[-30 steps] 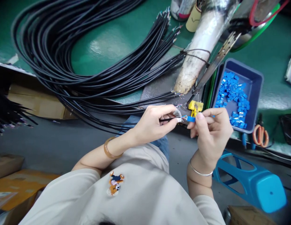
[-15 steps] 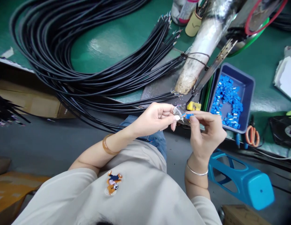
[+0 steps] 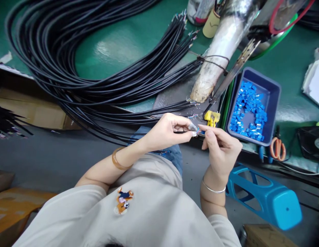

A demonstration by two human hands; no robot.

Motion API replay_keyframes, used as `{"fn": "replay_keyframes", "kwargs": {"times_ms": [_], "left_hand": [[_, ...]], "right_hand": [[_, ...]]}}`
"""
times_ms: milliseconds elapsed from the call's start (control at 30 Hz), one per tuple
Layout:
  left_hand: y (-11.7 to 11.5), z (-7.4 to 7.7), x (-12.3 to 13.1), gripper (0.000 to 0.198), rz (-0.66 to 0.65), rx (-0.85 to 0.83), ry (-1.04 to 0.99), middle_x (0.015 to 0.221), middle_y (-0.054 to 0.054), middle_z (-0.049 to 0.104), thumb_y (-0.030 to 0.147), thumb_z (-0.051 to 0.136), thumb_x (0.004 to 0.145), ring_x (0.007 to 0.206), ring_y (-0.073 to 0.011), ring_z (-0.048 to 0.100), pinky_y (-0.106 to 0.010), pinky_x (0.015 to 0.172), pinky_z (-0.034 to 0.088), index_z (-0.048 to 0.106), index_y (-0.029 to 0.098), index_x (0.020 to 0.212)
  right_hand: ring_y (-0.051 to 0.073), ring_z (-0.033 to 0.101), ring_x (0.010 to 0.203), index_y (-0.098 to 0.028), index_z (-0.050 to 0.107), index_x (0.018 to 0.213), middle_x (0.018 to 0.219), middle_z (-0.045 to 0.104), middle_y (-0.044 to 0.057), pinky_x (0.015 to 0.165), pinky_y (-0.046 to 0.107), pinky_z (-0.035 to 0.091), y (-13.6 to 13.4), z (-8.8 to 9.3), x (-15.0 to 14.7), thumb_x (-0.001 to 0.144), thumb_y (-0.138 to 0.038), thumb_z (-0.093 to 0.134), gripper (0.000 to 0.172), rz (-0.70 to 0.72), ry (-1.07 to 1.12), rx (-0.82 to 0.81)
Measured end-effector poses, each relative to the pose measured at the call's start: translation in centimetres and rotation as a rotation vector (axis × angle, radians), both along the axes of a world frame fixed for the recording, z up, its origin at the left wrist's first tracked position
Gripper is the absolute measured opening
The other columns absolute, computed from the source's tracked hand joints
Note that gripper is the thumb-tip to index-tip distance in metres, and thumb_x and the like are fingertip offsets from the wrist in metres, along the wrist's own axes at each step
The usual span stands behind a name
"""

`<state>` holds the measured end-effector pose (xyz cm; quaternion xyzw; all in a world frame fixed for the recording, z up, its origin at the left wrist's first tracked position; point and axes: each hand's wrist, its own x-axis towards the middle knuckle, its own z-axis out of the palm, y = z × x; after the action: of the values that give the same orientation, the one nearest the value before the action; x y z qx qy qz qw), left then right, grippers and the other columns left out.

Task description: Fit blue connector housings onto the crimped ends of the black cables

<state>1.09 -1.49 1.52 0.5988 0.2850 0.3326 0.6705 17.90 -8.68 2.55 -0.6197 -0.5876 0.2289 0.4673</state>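
1. Pinching the end of a black cable (image 3: pixel 184 132) between thumb and fingers, the left hand (image 3: pixel 172 129) likely steadies it close to its coloured wires (image 3: pixel 198 130), so these stay exposed.
2. Pale coverings (image 3: pixel 192 127) wrap the left fingertips, perhaps to protect them or improve grip.
3. At the wires, the right hand (image 3: pixel 220 145) reaches out its forefinger, thumb bent near it; a small blue connector (image 3: pixel 203 132) sits at these fingertips, mostly hidden, so I cannot tell whether it is firmly gripped.
4. Just beyond stands a yellow fixture (image 3: pixel 212 117), apparently placed to be handy for either hand.
5. Loose blue connectors (image 3: pixel 259 118) lie in a dark blue bin (image 3: pixel 274 99) on the right-hand side, presumably for easy picking.
6. Black cables (image 3: pixel 118 77) curve across the green bench (image 3: pixel 108 51), many stripped ends gathered together, probably for quick access.
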Motion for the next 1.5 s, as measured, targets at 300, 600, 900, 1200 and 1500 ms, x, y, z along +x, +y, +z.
{"fn": "replay_keyframes", "kwargs": {"times_ms": [300, 600, 900, 1200, 1500], "left_hand": [[0.1, 0.3, 0.0, 0.008, 0.028, -0.011, -0.031, 0.064, -0.001, 0.064, 0.013, 0.062, 0.08, 0.054, -0.0042, 0.053, -0.014, 0.052, 0.042, 0.064, 0.01, 0.074], [-0.1, 0.3, 0.0, 0.017, 0.052, -0.067, 0.003, 0.057, 0.003, 0.053, 0.024, 0.063, 0.087, 0.049, -0.0031, 0.042, -0.016, 0.045, 0.033, 0.062, 0.011, 0.075], [0.1, -0.1, 0.9, 0.016, 0.126, 0.096, 0.09, 0.062, 0.002, 0.055, 0.019, 0.059, 0.086, 0.054, -0.005, 0.044, -0.019, 0.051, 0.035, 0.061, 0.012, 0.073], [0.0, -0.3, 1.9, 0.017, 0.207, 0.11, 0.075, 0.062, 0.003, 0.048, 0.018, 0.053, 0.087, 0.056, -0.0059, 0.043, -0.02, 0.054, 0.035, 0.054, 0.015, 0.071], [0.4, 0.1, 2.2, 0.016, 0.201, 0.074, 0.057, 0.06, 0.003, 0.047, 0.017, 0.052, 0.087, 0.053, -0.005, 0.041, -0.02, 0.052, 0.033, 0.051, 0.016, 0.071]], "right_hand": [[0.005, 0.052, 0.045, -0.031, 0.076, 0.111, 0.061, 0.066, -0.007, 0.046, 0.02, 0.039, -0.5, -0.9, -0.2, 0.09, -0.021, 0.068, 0.024, -0.06, -0.24, 0.249], [0.006, 0.054, 0.046, -0.029, 0.072, 0.117, 0.063, 0.066, -0.006, 0.049, 0.021, 0.043, -0.6, -1.6, 0.6, 0.09, -0.017, 0.065, 0.03, -0.039, -0.418, 0.376], [0.019, 0.078, 0.086, -0.022, 0.066, 0.107, 0.1, 0.078, 0.001, 0.073, 0.028, 0.065, 0.3, -2.1, -0.2, 0.087, -0.007, 0.067, 0.025, -0.18, -0.283, 0.481], [0.019, 0.077, 0.097, -0.02, 0.062, 0.1, 0.111, 0.077, 0.007, 0.08, 0.032, 0.065, 1.3, -3.2, -0.9, 0.085, -0.008, 0.069, 0.02, -0.097, -0.294, 0.464], [0.022, 0.077, 0.098, -0.022, 0.063, 0.098, 0.112, 0.077, 0.005, 0.075, 0.033, 0.067, 1.6, -3.0, -0.7, 0.086, -0.011, 0.068, 0.016, -0.12, -0.25, 0.437]]}}
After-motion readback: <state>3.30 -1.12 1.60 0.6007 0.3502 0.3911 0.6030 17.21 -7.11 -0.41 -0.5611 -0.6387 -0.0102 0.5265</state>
